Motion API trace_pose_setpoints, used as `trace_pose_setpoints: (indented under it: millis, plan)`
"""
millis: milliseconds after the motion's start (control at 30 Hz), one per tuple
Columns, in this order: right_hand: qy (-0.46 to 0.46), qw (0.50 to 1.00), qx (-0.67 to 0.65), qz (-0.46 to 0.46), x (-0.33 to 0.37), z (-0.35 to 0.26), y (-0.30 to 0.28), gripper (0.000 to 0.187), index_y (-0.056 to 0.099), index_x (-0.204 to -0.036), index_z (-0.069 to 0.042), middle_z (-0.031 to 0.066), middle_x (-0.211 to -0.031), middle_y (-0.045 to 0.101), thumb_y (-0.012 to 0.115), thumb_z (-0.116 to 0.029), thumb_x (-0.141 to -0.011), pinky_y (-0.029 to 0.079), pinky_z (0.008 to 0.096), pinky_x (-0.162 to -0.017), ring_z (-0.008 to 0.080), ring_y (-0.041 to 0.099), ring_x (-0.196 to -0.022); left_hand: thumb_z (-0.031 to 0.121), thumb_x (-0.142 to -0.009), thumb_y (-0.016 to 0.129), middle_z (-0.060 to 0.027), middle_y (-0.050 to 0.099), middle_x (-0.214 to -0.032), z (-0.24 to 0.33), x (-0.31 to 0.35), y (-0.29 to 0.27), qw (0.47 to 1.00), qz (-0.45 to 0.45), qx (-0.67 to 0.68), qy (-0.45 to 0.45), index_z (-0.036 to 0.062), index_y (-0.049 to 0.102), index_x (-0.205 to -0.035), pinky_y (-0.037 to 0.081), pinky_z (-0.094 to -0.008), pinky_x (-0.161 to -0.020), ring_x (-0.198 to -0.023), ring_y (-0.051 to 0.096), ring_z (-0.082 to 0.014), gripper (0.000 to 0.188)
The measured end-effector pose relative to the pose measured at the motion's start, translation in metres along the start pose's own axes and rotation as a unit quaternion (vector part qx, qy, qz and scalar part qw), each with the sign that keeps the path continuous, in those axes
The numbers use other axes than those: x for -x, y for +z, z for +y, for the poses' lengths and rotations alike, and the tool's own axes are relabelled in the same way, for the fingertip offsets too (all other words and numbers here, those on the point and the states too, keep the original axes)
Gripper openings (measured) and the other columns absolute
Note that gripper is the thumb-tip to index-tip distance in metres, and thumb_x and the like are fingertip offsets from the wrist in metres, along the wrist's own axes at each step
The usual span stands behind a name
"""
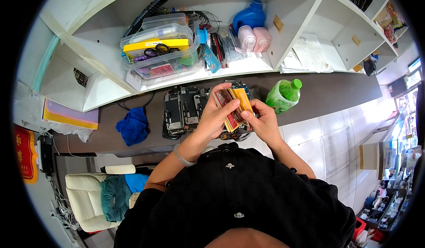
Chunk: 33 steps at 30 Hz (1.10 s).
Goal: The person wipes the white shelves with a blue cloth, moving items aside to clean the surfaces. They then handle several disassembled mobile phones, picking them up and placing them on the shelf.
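Observation:
A thick bundle of flat, card-like pieces (242, 98) in red and gold-yellow is held up over the front edge of the counter; whether they are cards or folded paper I cannot tell. My left hand (214, 117) grips the bundle from the left, thumb across its face. From the right, my right hand (264, 123) pinches its lower edge, fingers round the back. Just behind my left hand lie several opened-up phones (188, 108), dark and metallic, partly hidden by it. A green bottle (282, 97) with a bright green cap stands right of my right hand.
A crumpled blue cloth (132, 126) lies on the brown counter (341, 90) at left. The white shelf behind holds clear plastic boxes (161, 73), black scissors (156, 49), a blue jug (250, 15), pink bottles (262, 39) and papers (307, 53). A cream chair (84, 199) stands lower left.

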State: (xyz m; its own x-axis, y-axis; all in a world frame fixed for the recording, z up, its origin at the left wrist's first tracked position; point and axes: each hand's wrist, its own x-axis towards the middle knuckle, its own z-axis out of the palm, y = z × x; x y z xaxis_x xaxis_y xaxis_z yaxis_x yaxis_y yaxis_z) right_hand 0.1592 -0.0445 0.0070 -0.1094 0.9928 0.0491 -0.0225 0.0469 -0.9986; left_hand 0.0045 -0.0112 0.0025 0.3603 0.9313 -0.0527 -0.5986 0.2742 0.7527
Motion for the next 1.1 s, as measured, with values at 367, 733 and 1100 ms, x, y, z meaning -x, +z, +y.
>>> trace_pose_setpoints:
  millis: [367,733,1100]
  plan:
    - [-0.009,1.0,-0.012,-0.01,-0.002,-0.002,-0.002,0.023,0.058,-0.097,-0.002,-0.0032,-0.073,0.056,0.065,-0.021,-0.087,0.039,0.0171,-0.052,0.0014,0.048,-0.062,0.007,-0.085,0.064,-0.008,0.055,-0.112,0.004,-0.001,-0.004,0.999,-0.036,-0.015,0.004,0.0065,0.035,-0.133,0.05,-0.0313,-0.085,-0.1,0.056,-0.0145,0.057]
    - [0.011,1.0,-0.023,0.003,-0.005,0.0,-0.005,0.021,0.059,-0.099,0.0,-0.0006,-0.077,0.059,0.055,-0.019,-0.092,0.044,0.0183,-0.053,0.0032,0.052,-0.061,0.004,-0.085,0.056,-0.011,0.053,-0.118,0.008,-0.002,-0.01,0.998,-0.066,-0.007,0.007,0.0065,0.03,-0.139,0.048,-0.0335,-0.09,-0.105,0.056,-0.0175,0.06]
    - [-0.128,0.981,0.07,0.129,-0.003,-0.013,0.0,0.03,0.05,-0.121,0.002,0.002,-0.071,0.06,0.048,-0.01,-0.094,0.042,0.0184,-0.052,0.0026,0.051,-0.057,0.016,-0.088,0.045,-0.0143,0.049,-0.126,0.019,0.001,-0.011,0.985,-0.132,0.107,-0.032,0.0098,0.021,-0.144,0.046,-0.0355,-0.094,-0.111,0.055,-0.0198,0.061]
